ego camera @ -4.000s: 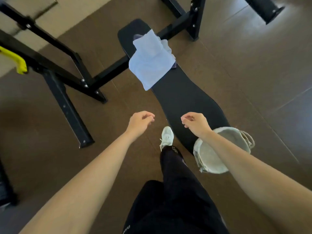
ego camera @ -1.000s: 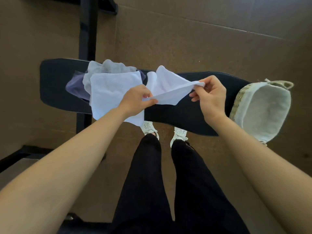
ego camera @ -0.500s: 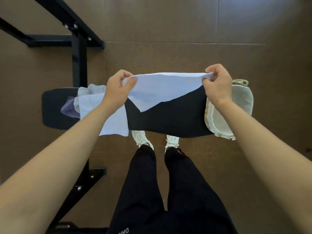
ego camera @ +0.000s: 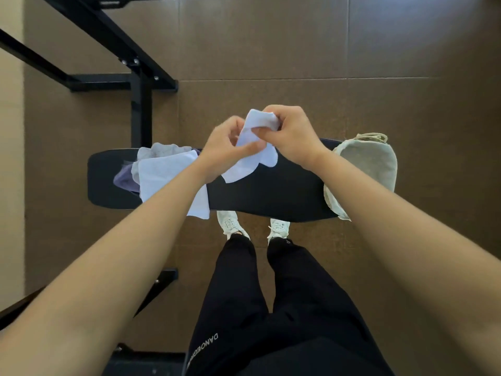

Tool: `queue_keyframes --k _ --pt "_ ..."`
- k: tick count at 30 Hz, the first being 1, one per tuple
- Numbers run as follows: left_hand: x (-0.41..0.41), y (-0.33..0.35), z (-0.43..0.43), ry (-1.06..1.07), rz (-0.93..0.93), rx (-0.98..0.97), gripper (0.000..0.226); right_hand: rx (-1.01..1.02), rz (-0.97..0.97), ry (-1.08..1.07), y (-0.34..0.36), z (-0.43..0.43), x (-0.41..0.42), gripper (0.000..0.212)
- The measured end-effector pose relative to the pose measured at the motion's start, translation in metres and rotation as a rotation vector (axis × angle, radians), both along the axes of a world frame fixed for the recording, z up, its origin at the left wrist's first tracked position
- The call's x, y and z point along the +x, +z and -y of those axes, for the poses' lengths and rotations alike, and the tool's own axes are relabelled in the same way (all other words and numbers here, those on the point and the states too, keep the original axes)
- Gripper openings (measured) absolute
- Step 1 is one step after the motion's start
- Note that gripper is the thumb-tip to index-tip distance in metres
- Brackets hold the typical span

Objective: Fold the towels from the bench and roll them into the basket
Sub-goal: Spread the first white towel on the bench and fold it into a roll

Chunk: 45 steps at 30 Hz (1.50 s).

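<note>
- Left hand [ego camera: 225,150] and right hand [ego camera: 292,137] are close together in the air over the bench [ego camera: 271,191], both on one white towel [ego camera: 246,166].
- Left thumb and fingers pinch the towel's middle. Right fingers are curled round its bunched top. The lower part hangs loose, near the bench top; can't tell if it touches.
- Risk: the cloth is bunched and its edges aren't lined up, so the fold probably comes out crooked and the roll lumpy.
- Risk: a re-grip with either hand could let the loose flap slide out, and the towel drops to the bench or floor.
- Towel pile [ego camera: 162,169] sits at the left end, its top sheet hanging over the near edge under the left forearm. A brush there likely drags it off.
- Basket [ego camera: 363,164] is at the right end, overhanging and beside the right forearm. An elbow swing could tip it.
</note>
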State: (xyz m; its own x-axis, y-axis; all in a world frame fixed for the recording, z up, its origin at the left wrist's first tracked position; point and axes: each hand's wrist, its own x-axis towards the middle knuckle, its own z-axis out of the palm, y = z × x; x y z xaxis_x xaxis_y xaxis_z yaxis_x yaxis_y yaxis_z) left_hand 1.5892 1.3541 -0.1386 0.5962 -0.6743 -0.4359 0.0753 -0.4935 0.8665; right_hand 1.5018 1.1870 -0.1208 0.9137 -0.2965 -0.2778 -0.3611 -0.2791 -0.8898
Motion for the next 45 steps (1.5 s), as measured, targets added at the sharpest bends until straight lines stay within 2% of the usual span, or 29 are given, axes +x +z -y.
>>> queue_keyframes --k 3,7,9,11,14,17,19,21,24,27,29,31,34,37,41,43,45 --pt "-0.020 -0.025 -0.005 -0.179 -0.083 0.187 0.030 0.143 0.041 -0.111 0.014 0.014 -0.010 0.014" --pt "-0.025 -0.067 -0.025 -0.364 -0.062 0.449 0.045 0.328 0.095 -0.314 0.021 0.048 -0.020 0.011" --pt "-0.020 -0.078 -0.039 -0.363 -0.056 0.502 0.037 0.407 0.097 -0.406 0.021 0.064 -0.022 0.010" --pt "-0.015 -0.081 -0.056 -0.316 -0.045 0.538 0.015 0.473 0.099 -0.478 0.018 0.076 -0.021 0.015" --pt "0.002 -0.089 -0.088 -0.177 -0.029 0.607 0.021 0.564 0.083 -0.617 0.010 0.092 -0.012 0.014" --pt "0.022 -0.083 -0.109 0.050 -0.036 0.616 0.019 0.491 0.007 -0.715 -0.005 0.102 -0.001 0.013" --pt "0.036 -0.074 -0.111 0.168 0.047 0.620 0.022 0.423 -0.044 -0.741 -0.015 0.104 0.003 0.016" --pt "0.052 -0.061 -0.107 0.209 0.179 0.603 0.019 0.347 -0.098 -0.732 -0.024 0.105 0.005 0.017" --pt "0.079 -0.047 -0.098 0.263 0.351 0.583 0.010 0.246 -0.120 -0.719 -0.034 0.109 0.004 0.005" --pt "0.095 -0.041 -0.096 0.282 0.511 0.599 0.007 0.115 -0.133 -0.729 -0.037 0.113 0.002 0.017" --pt "0.096 -0.044 -0.100 0.272 0.574 0.597 0.007 0.044 -0.120 -0.709 -0.041 0.111 -0.003 0.023" --pt "0.092 -0.056 -0.110 0.248 0.577 0.605 0.010 -0.011 -0.135 -0.661 -0.052 0.104 -0.015 0.019" --pt "0.073 -0.086 -0.126 0.208 0.553 0.695 0.012 -0.142 -0.251 -0.548 -0.078 0.085 -0.045 0.021" --pt "0.040 -0.133 -0.146 0.134 0.496 0.816 0.011 -0.293 -0.405 -0.306 -0.114 0.054 -0.081 0.029" --pt "-0.004 -0.204 -0.172 -0.043 0.359 0.930 0.005 -0.337 -0.634 -0.035 -0.188 0.016 -0.130 0.025" --pt "-0.024 -0.237 -0.181 -0.158 0.222 1.031 0.023 -0.315 -0.816 0.117 -0.227 0.001 -0.153 0.026" --pt "-0.042 -0.257 -0.185 -0.257 0.155 1.162 0.036 -0.251 -1.045 0.300 -0.259 -0.012 -0.169 0.039"
